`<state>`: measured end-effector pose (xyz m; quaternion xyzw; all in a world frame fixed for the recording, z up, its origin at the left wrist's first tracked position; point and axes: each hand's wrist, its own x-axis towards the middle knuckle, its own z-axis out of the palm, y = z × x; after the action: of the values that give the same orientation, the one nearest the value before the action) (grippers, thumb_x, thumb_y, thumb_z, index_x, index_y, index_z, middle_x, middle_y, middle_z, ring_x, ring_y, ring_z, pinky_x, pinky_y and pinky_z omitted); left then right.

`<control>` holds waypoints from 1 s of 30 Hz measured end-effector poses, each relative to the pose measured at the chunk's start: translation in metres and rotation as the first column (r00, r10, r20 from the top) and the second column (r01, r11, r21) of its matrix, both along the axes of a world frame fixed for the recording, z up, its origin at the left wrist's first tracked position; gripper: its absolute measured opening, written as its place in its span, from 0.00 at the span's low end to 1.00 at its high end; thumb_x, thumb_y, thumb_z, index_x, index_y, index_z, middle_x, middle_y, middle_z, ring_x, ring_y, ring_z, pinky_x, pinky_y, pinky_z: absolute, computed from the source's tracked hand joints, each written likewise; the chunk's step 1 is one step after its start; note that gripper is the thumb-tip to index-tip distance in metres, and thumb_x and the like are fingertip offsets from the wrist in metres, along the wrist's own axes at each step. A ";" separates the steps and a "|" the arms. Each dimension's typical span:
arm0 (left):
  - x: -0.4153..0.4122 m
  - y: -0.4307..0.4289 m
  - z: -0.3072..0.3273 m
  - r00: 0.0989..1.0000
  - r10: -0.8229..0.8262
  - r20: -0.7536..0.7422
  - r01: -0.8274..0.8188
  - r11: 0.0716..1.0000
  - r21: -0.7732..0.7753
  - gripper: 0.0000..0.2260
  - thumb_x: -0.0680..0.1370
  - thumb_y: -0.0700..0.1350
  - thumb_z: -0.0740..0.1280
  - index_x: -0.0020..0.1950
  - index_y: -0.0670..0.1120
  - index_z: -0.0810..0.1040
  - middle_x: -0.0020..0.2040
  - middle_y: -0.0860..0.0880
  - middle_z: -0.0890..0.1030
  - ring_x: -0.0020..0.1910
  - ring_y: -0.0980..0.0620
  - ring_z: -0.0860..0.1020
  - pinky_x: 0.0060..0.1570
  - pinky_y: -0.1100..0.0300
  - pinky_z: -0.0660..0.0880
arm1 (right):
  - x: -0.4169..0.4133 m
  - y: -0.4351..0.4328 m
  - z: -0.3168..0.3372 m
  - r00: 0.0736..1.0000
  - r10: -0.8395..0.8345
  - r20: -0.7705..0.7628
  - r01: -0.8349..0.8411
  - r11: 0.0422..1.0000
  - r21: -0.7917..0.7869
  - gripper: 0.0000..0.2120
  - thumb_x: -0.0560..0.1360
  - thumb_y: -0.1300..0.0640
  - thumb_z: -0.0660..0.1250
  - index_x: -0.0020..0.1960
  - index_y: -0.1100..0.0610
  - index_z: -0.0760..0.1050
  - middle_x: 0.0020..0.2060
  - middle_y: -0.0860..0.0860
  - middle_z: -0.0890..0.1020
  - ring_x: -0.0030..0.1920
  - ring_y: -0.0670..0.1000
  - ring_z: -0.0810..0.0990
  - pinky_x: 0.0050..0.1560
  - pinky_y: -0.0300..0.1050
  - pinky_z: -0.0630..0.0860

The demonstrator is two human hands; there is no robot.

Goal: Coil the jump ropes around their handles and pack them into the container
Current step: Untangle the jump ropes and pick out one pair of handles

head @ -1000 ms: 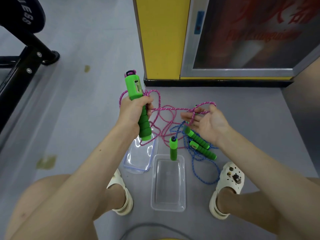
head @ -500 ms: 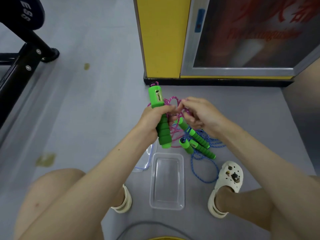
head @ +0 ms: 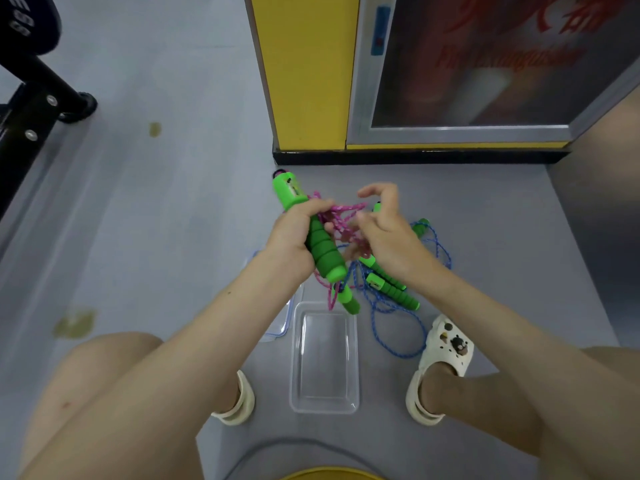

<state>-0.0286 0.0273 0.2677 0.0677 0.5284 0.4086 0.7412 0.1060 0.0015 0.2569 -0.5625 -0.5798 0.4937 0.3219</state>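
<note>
My left hand (head: 292, 239) grips a green jump-rope handle (head: 323, 249), held tilted with its counter end up and to the left. A bunch of pink rope (head: 341, 216) is gathered against that handle, and the curled fingers of my right hand (head: 386, 233) hold it. The pink rope's other green handle (head: 347, 300) hangs just above the far end of the clear plastic container (head: 325, 405) on the floor. Two more green handles (head: 393, 289) lie on the floor under my right wrist, with loose blue rope (head: 398, 329) around them.
The clear lid (head: 277, 332) lies left of the container, mostly hidden by my left arm. My feet in white sandals (head: 445, 348) flank the container. A yellow pillar (head: 304, 71) and a glass-fronted cabinet stand ahead. Black gym equipment (head: 31, 112) is at far left.
My hands came together from apart. The held handle dropped lower and tilted left. My right hand, open a second ago, now holds the gathered pink rope beside the handle.
</note>
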 end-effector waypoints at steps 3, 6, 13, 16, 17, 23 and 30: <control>-0.005 0.003 -0.001 0.998 -0.023 -0.051 0.025 0.998 0.051 0.17 0.76 0.36 0.64 0.26 0.43 0.79 0.28 0.49 0.74 0.19 0.58 0.68 0.24 0.68 0.69 | 0.011 0.006 0.003 0.992 -0.110 -0.057 0.106 0.992 -0.071 0.09 0.80 0.67 0.54 0.54 0.54 0.59 0.40 0.61 0.79 0.31 0.56 0.82 0.32 0.43 0.78; -0.002 -0.003 -0.001 0.993 -0.113 -0.045 0.117 0.989 0.095 0.14 0.77 0.36 0.62 0.31 0.41 0.78 0.27 0.49 0.78 0.19 0.58 0.68 0.23 0.68 0.69 | 0.016 0.010 -0.003 1.000 -0.012 0.017 0.015 0.986 -0.168 0.10 0.76 0.72 0.63 0.44 0.59 0.66 0.39 0.60 0.78 0.28 0.51 0.81 0.28 0.40 0.77; -0.004 -0.010 -0.002 0.982 -0.180 -0.049 0.184 0.977 0.109 0.05 0.76 0.35 0.63 0.41 0.42 0.73 0.32 0.46 0.82 0.20 0.57 0.69 0.24 0.66 0.71 | 0.004 0.012 -0.003 0.883 0.353 0.310 -0.276 0.924 -0.266 0.10 0.76 0.69 0.63 0.42 0.56 0.77 0.39 0.51 0.83 0.34 0.49 0.84 0.37 0.39 0.81; -0.002 -0.017 -0.002 0.957 -0.245 -0.153 0.268 0.951 0.157 0.07 0.75 0.33 0.64 0.39 0.42 0.74 0.30 0.44 0.81 0.21 0.57 0.69 0.24 0.66 0.71 | -0.003 0.008 -0.009 0.583 0.438 0.685 -0.400 0.888 -0.227 0.04 0.76 0.62 0.65 0.45 0.54 0.72 0.43 0.51 0.78 0.42 0.53 0.79 0.46 0.50 0.78; -0.002 -0.020 -0.003 0.946 -0.261 -0.190 0.293 0.942 0.165 0.07 0.75 0.33 0.65 0.39 0.42 0.74 0.30 0.45 0.81 0.21 0.57 0.69 0.24 0.66 0.71 | -0.005 0.005 -0.010 0.517 0.453 0.726 -0.430 0.871 -0.237 0.07 0.77 0.62 0.64 0.43 0.53 0.69 0.41 0.50 0.76 0.42 0.53 0.76 0.47 0.50 0.77; -0.007 -0.028 -0.013 0.906 -0.309 -0.290 0.365 0.916 0.165 0.06 0.73 0.32 0.66 0.41 0.42 0.73 0.32 0.43 0.82 0.23 0.54 0.69 0.25 0.64 0.70 | -0.005 0.002 -0.002 0.355 0.498 0.791 -0.424 0.840 -0.338 0.12 0.76 0.69 0.55 0.44 0.53 0.67 0.32 0.49 0.63 0.29 0.48 0.64 0.31 0.45 0.64; 0.005 -0.036 -0.022 0.873 -0.358 -0.333 0.413 0.904 0.111 0.06 0.73 0.31 0.66 0.41 0.40 0.73 0.32 0.43 0.81 0.21 0.54 0.70 0.24 0.65 0.70 | -0.010 -0.009 -0.004 0.045 0.606 0.794 -0.337 0.757 -0.559 0.16 0.79 0.65 0.54 0.65 0.57 0.69 0.43 0.52 0.71 0.56 0.54 0.75 0.45 0.44 0.68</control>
<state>-0.0235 -0.0090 0.2457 0.3003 0.5731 0.2823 0.7083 0.0960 -0.0075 0.2524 -0.5458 -0.7406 0.1820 -0.3472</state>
